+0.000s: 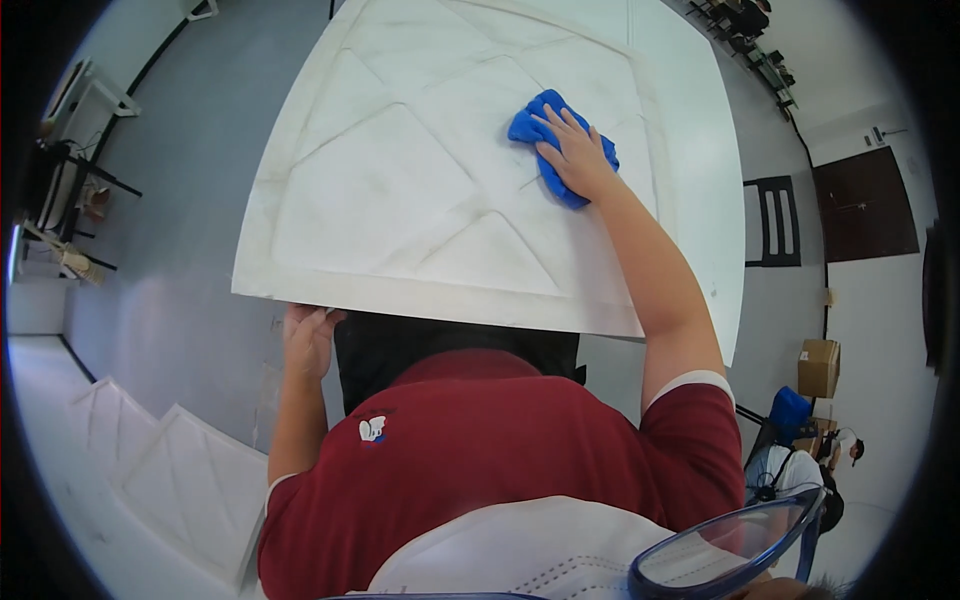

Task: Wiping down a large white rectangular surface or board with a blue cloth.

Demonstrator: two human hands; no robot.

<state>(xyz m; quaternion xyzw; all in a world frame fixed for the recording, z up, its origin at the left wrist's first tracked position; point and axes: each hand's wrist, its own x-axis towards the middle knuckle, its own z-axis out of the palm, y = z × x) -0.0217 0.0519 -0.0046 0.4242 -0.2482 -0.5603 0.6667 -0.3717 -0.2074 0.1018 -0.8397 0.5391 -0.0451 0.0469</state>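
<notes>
A large white panel (pixel 380 200) with raised diagonal lines and greyish smudges lies flat on a white table (pixel 705 170). My right hand (pixel 578 152) is pressed over a crumpled blue cloth (pixel 562 187) on the right half of the panel, its fingers spread across the folds. At the panel's near left edge, my left hand (pixel 308 335) is curled against the rim, and its fingertips are partly hidden under the edge.
More white panels (pixel 190 490) lean at the lower left. A black chair (pixel 772 222) stands on the right, with a cardboard box (pixel 819 368) nearer me. Another person (pixel 795 470) is at the lower right. A black seat (pixel 450 335) shows below the table edge.
</notes>
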